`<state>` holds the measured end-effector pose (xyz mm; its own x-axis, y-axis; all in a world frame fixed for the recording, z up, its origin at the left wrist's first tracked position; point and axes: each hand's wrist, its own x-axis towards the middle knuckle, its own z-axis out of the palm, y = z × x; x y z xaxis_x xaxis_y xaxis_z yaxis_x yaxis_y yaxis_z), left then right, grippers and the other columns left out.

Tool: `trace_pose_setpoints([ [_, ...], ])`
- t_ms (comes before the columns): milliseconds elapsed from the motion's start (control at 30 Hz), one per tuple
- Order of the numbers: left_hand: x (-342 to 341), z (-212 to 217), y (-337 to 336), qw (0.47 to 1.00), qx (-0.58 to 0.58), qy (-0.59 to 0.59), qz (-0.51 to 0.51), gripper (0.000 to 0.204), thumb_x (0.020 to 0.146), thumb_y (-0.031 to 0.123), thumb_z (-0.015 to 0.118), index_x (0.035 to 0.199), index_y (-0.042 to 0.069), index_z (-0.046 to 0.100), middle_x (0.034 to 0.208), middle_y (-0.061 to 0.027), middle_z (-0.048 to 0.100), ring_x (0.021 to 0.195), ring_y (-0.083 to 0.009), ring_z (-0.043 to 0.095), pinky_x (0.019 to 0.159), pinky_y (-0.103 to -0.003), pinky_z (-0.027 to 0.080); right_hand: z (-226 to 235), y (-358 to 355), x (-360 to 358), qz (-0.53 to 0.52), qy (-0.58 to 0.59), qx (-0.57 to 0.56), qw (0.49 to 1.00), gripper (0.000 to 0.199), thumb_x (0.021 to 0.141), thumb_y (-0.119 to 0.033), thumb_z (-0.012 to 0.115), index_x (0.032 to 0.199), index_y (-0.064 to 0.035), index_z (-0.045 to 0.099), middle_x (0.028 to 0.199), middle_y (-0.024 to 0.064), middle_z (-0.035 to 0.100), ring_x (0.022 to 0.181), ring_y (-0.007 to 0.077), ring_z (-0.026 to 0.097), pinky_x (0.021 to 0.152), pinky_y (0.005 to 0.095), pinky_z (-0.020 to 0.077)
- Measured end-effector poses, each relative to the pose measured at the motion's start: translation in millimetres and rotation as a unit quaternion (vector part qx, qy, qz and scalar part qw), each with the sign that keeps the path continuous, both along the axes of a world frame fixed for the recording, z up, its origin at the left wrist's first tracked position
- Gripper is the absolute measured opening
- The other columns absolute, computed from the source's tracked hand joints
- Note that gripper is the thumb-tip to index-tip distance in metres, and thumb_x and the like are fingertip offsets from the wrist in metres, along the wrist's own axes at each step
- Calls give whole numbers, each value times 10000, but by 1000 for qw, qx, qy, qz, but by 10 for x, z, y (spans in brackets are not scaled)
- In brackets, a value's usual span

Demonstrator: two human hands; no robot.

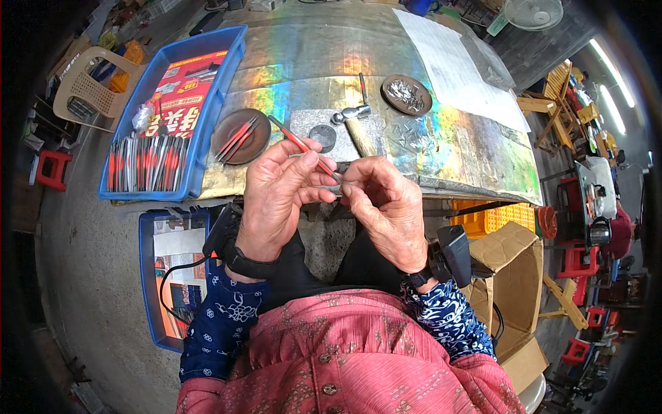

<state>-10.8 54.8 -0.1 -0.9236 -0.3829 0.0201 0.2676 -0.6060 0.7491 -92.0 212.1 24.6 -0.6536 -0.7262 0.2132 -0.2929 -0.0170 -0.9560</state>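
Observation:
In my left hand (279,190), a slim red tool with a dark pointed end (296,140) is pinched between thumb and fingers; it slants down to the right. My right hand (386,207) is closed at the tool's lower end, thumb against fingertips. Whatever those fingertips hold is hidden or too small to name. Just beyond my left hand, a brown dish (256,153) holds several similar red tools (238,138). Past my right hand, a hammer (355,127) with a wooden handle rests across a grey slab (303,117), beside a round dark metal block (323,138).
Small metal pieces (405,94) fill a second brown dish; more lie scattered on the table (414,134). At left, a blue tray (200,183) holds a row of slim red and silver tools. A lower blue crate (146,276), a cardboard box (517,297) and a yellow crate (493,217) flank me.

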Motion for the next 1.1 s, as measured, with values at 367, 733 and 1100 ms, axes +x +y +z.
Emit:
trace_pose_setpoints([
  [367,37,14,24,1000,13,-7,0,203,976,108,547,1150,7,521,957,-187,665,795,-231,702,631,-322,608,-7,2,16,5,-1,-33,999,84,897,46,551,973,11,545,861,19,570,759,74,562,703,216,473],
  [733,31,22,132,998,-21,-17,49,245,933,95,620,1128,-22,532,938,-175,667,762,-201,688,619,-294,597,-59,5,20,-20,44,-15,999,84,893,45,564,973,20,551,854,21,581,740,71,563,680,211,474],
  [1100,63,-70,156,998,-10,-17,56,179,940,75,599,1082,-32,579,940,-167,674,782,-203,693,643,-297,603,-101,5,98,-95,108,49,988,80,838,-28,673,874,1,608,727,121,591,605,227,578,565,321,462],
])
